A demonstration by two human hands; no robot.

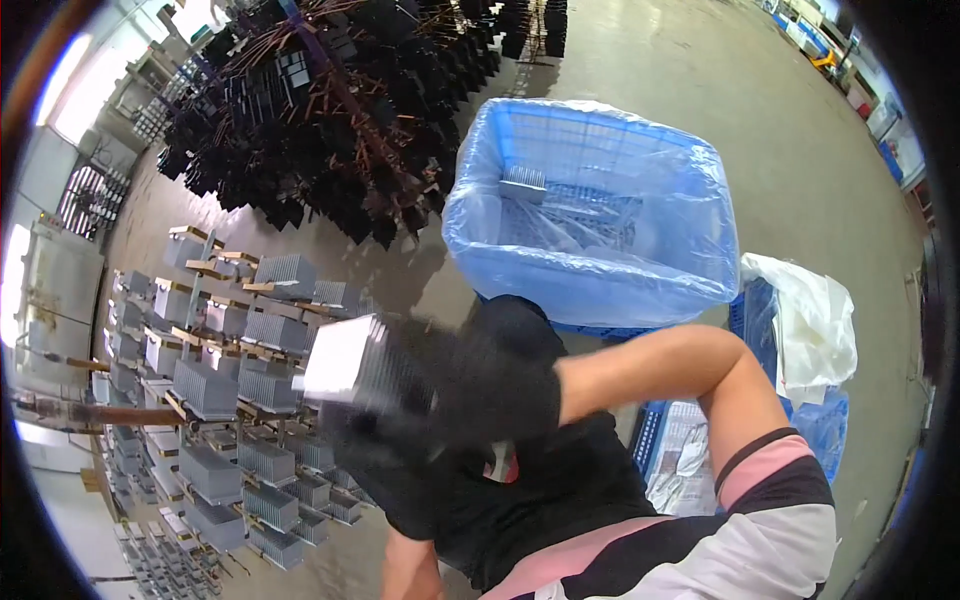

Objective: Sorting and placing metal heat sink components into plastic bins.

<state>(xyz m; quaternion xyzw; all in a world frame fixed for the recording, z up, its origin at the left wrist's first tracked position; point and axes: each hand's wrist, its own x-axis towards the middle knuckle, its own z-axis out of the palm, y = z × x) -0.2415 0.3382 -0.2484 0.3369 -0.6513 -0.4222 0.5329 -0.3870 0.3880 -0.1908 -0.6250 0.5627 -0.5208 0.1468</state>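
Observation:
A silver finned heat sink point(345, 360) is held up in front of my body, its flat face catching bright light. My right hand point(490, 385), in a black glove, reaches across from the right and closes around its right end; motion blurs the glove. Below it, my left hand point(375, 445), also gloved in black, grips the lower edge of the same piece. The fingers of both hands are partly smeared or hidden. To the left hang several similar heat sinks point(205, 385) in rows on a rack.
A blue crate point(590, 285) lined with clear plastic stands ahead, with a few finned pieces inside. Black parts point(320, 120) hang densely on a rack at the far left. At right, a white plastic bag point(815, 320) lies over blue crates. A metal bar point(100, 412) juts in from the left.

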